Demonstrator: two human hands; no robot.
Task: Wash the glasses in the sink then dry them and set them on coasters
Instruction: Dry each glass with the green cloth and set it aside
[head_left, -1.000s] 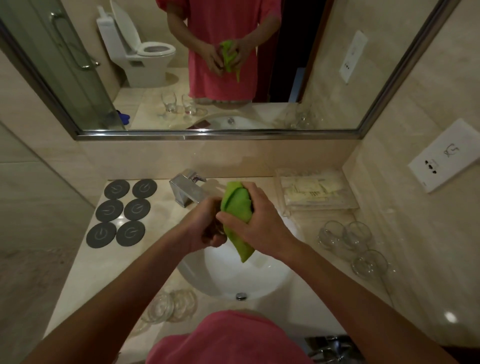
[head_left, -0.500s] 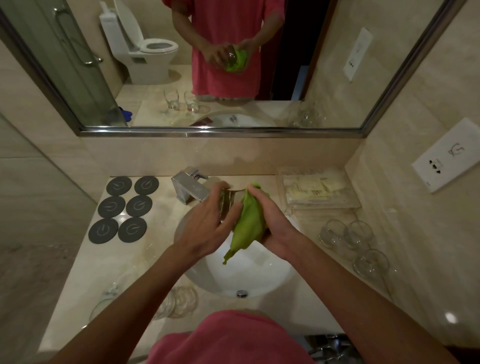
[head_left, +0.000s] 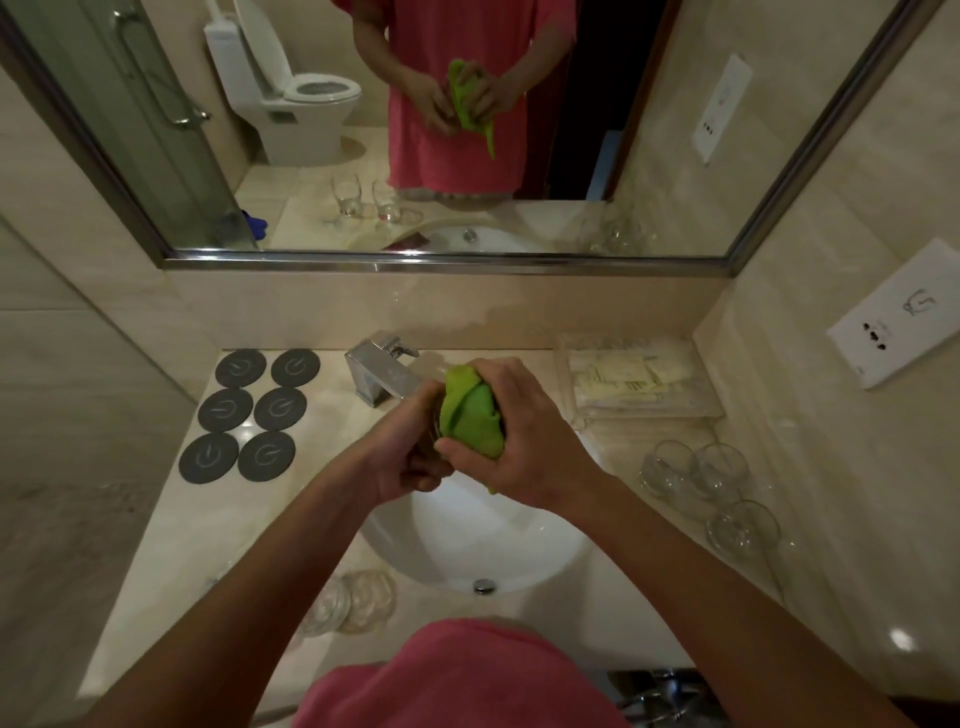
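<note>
Both hands meet above the sink (head_left: 540, 551), in front of the tap (head_left: 382, 371). The left hand (head_left: 410, 457) has its fingers curled round a glass (head_left: 434, 428), of which only a dark sliver shows between the two hands; the rest is hidden by fingers and cloth. The right hand (head_left: 524, 439) grips a green cloth (head_left: 470, 415), fingers wrapped over its top and thumb pressed against its lower edge. The cloth is bunched against the glass, and a short tail of it hangs below the right hand. Whether the cloth reaches inside the glass cannot be told.

Left of the left hand, six dark round coasters (head_left: 249, 413) lie on the counter (head_left: 171, 545) in two columns of three; none carries a glass. Near the left forearm, at the front edge of the counter, two clear glasses (head_left: 348, 603) sit side by side. Right of the right forearm, three more glasses (head_left: 711, 493) stand close together near the side wall. Beyond the right hand, against the back wall, is a clear tray (head_left: 641, 382) holding pale packets.

The mirror (head_left: 467, 130) above the counter reflects the person in a pink shirt (head_left: 457, 675), both hands on the cloth, and a toilet (head_left: 291, 88) behind. A white socket plate (head_left: 898, 322) is fixed to the right wall.
</note>
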